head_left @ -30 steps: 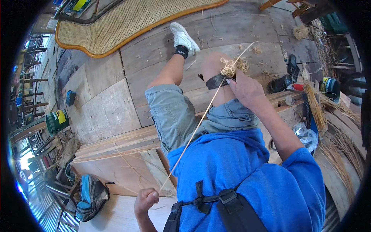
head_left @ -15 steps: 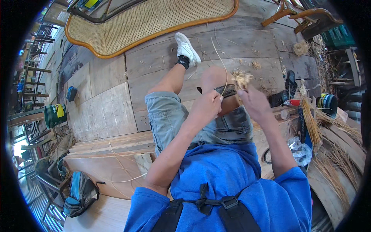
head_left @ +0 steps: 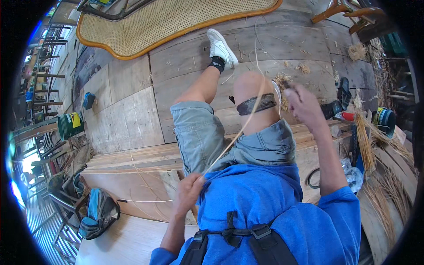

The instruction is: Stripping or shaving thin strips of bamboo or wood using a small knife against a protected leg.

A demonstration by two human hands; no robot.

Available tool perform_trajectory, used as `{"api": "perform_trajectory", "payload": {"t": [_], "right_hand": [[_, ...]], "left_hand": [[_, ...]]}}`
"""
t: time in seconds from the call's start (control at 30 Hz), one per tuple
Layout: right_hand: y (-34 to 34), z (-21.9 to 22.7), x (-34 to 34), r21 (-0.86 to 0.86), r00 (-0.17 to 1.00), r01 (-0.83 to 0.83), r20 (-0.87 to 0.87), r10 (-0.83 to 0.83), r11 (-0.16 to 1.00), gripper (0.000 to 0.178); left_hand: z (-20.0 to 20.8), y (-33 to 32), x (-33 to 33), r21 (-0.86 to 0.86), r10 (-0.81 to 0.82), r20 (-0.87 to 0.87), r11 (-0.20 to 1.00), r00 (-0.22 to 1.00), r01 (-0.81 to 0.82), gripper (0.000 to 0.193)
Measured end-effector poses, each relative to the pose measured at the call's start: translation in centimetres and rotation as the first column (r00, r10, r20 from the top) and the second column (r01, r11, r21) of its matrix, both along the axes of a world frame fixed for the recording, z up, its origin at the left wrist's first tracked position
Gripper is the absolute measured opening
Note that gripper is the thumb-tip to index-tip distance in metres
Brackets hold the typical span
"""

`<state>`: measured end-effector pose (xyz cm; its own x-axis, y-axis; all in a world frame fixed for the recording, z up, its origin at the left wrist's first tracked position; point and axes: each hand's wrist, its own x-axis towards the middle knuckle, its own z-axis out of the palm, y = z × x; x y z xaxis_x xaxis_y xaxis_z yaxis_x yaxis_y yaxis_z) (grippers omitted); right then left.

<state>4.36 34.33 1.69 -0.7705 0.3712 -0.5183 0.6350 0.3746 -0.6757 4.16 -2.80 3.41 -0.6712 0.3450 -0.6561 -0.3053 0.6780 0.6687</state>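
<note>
In the head view, the person's left hand (head_left: 189,189) is closed in a fist by the left side of the waist, with a long, thin, pale tan strip of flexible plant fibre (head_left: 239,135) pinched between thumb and fingers. The strip rises from there across the grey-green shorts (head_left: 198,132) and in front of the right knee, then bends towards the wooden floor. It passes over a dark fabric band (head_left: 256,104) tied around that leg; whether the two touch cannot be told.

The right hand (head_left: 304,107) is raised just beside the knee, its fingers curled around a narrow dark object (head_left: 295,87) too blurred to identify. It is apart from the strip.

Tan curly shavings (head_left: 304,69) lie on the floor past the knee. At the right, a bundle of straw-coloured fibres (head_left: 365,143) is near a crumpled clear plastic bag (head_left: 352,176). A woven cane panel with an orange-brown wooden rim (head_left: 176,24) lies ahead; a grey and blue backpack (head_left: 98,214) sits at lower left.
</note>
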Motion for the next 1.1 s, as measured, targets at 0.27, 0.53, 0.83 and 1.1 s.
{"api": "perform_trajectory", "payload": {"t": [0.27, 0.53, 0.83, 1.1], "right_hand": [[-4.1, -1.7, 0.3, 0.292, 0.971, -0.207, -0.053, 0.232, 0.934, 0.043], [-4.4, -1.0, -0.5, 0.345, 0.982, -0.188, 0.05, 0.182, 0.919, 0.046], [-2.7, -2.4, 0.5, 0.249, 0.991, -0.043, -0.113, 0.073, 0.967, 0.047], [-6.9, -1.4, -0.3, 0.471, 0.966, -0.259, 0.118, 0.23, 0.844, 0.043]], "left_hand": [[-3.6, 16.8, -6.2, 0.209, -0.12, -0.299, 0.96, 0.947, 0.188, 0.023], [-5.4, 6.2, -4.0, 0.037, -0.146, -0.069, 0.988, 0.987, 0.149, 0.02], [-3.5, 15.3, -5.5, 0.214, -0.033, -0.148, 0.975, 0.988, 0.065, 0.022], [-4.7, 13.9, -5.1, 0.212, -0.089, -0.3, 0.964, 0.95, 0.157, 0.02]]}}
